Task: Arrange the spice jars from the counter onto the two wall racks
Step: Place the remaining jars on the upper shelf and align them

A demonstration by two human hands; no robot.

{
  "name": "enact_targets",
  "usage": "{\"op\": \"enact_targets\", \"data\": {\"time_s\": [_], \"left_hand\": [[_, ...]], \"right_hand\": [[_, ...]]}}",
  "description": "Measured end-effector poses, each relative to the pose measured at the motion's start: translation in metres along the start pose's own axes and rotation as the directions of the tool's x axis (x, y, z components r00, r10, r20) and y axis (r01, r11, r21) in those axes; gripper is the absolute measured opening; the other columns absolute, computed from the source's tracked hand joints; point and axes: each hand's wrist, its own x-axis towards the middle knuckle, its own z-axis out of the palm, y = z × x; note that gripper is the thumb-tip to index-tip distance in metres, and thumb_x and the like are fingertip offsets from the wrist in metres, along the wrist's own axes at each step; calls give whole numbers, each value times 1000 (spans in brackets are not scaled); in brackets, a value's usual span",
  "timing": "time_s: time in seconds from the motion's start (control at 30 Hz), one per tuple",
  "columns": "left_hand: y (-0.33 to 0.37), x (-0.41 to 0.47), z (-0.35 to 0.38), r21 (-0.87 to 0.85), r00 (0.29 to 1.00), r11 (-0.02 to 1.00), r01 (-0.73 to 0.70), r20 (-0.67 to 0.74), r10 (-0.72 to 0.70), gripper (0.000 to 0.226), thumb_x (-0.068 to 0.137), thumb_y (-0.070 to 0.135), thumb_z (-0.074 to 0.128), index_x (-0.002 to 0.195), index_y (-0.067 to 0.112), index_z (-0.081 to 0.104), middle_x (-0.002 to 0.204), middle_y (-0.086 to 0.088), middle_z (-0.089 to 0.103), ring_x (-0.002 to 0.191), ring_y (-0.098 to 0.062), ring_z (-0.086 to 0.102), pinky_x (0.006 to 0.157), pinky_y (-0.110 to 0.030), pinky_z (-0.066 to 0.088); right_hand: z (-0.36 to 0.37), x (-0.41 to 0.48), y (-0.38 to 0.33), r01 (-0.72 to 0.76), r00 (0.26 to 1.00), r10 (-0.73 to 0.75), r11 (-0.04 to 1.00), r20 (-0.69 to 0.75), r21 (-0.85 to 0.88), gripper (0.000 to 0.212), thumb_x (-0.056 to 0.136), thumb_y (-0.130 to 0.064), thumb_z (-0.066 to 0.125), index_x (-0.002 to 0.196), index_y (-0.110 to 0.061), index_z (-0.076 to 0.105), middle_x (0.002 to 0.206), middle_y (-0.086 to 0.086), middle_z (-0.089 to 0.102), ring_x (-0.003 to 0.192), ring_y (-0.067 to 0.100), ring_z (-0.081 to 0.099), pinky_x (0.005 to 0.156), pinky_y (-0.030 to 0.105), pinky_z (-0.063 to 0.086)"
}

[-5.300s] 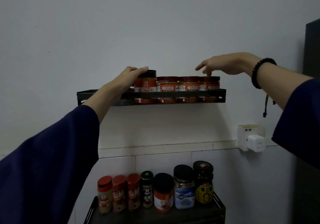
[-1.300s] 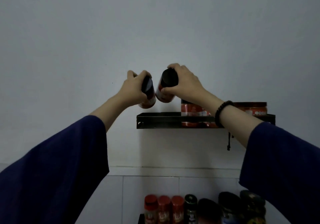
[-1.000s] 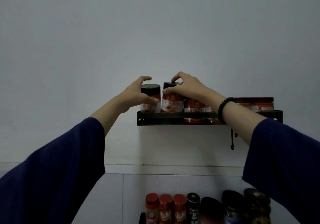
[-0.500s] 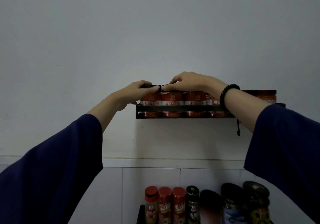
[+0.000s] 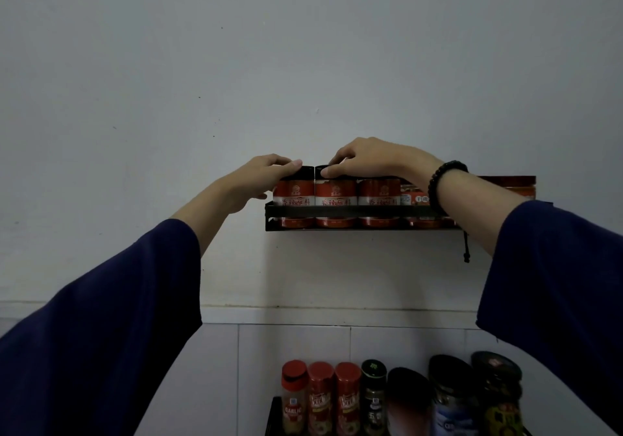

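The black upper wall rack [image 5: 340, 211] holds a row of red-labelled jars with dark lids. My left hand [image 5: 256, 179] grips the lid of the leftmost jar [image 5: 294, 196], which stands upright at the rack's left end. My right hand [image 5: 367, 161] grips the lid of the second jar [image 5: 335, 196], touching the first. A third matching jar [image 5: 379, 195] and flatter red-lidded jars [image 5: 515, 188] fill the rest; my right wrist hides some of them. The lower rack [image 5: 273, 415] carries several spice bottles.
On the lower rack stand three red-capped shakers [image 5: 320, 398], a dark-capped bottle [image 5: 373, 398] and larger black-lidded jars [image 5: 451, 398]. A plain white wall rises above, with tiles below a ledge [image 5: 303, 314]. Dark blue sleeves fill the lower corners.
Both hands brought two jars down from the air onto the left end of the upper rack and set them upright side by side. The view has shifted slightly.
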Motion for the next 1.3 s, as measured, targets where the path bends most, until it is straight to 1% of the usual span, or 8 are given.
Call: {"op": "enact_targets", "data": {"time_s": [0.23, 0.4, 0.77, 0.9, 1.0, 1.1, 1.2, 1.3], "left_hand": [[0, -2, -2, -24, 1000, 1000, 11, 11, -11, 48, 92, 47, 51, 131, 20, 47, 122, -1, 56, 115, -20, 53, 103, -40, 41], [-1, -3, 2, -51, 1000, 998, 21, 1, -21, 45, 93, 48, 48, 129, 22, 45, 124, 0, 53, 118, -21, 50, 106, -45, 38], [-1, -2, 3, -79, 999, 996, 47, 5, -46, 47, 94, 46, 47, 135, 22, 42, 127, 0, 52, 121, -21, 48, 101, -42, 40], [1, -4, 6, -54, 999, 997, 47, 5, -46, 54, 96, 45, 43, 145, 23, 32, 144, -4, 43, 132, -24, 41, 107, -43, 34], [3, -11, 16, 26, 994, 998, -62, -87, 64, 49, 100, 36, 36, 147, 22, 29, 149, -5, 38, 136, -25, 36, 107, -33, 30], [8, -16, 30, 351, 924, 916, -196, -247, 292, 47, 100, 27, 35, 146, 19, 33, 154, -10, 31, 144, -30, 20, 117, -42, 18], [15, -17, 45, 544, 880, 794, -272, -194, 434, 47, 100, 25, 35, 146, 23, 32, 159, -8, 22, 148, -28, 4, 118, -42, 7], [23, -13, 61, 616, 879, 716, -329, -79, 471, 46, 99, 27, 34, 145, 24, 34, 156, -4, 29, 147, -28, 8, 119, -47, 6]], "right_hand": [[3, -2, -1, -10, 1000, 9, 1000, -20, -19, 51, 87, -58, 48, 127, -27, 56, 131, -1, 57, 120, 20, 51, 100, 39, 39], [8, -1, -1, -8, 999, 3, 997, -53, -76, 51, 89, -59, 41, 128, -29, 53, 134, -1, 55, 127, 22, 45, 110, 53, 26], [14, -3, 6, 1, 999, -8, 989, -49, -146, 51, 93, -60, 27, 135, -37, 43, 139, -5, 51, 133, 22, 39, 110, 53, 16], [15, -6, 18, 21, 998, -20, 1000, -55, 3, 57, 90, -66, 23, 139, -42, 37, 146, -5, 44, 137, 24, 35, 113, 53, 19], [18, -15, 30, 136, 954, -85, 978, -289, 159, 58, 91, -60, 27, 139, -31, 41, 147, -2, 43, 138, 24, 33, 112, 57, 22], [20, -32, 42, 147, 862, -32, 971, -507, 188, 45, 97, -44, 32, 134, -25, 48, 143, -1, 48, 136, 24, 32, 111, 53, 25], [20, -46, 55, 61, 874, -1, 992, -486, 108, 38, 98, -29, 33, 132, -25, 50, 141, 0, 49, 135, 23, 30, 109, 48, 21], [20, -53, 60, 42, 926, -17, 997, -377, 59, 39, 96, -23, 34, 132, -27, 50, 135, 2, 54, 129, 22, 38, 106, 46, 20]]}}
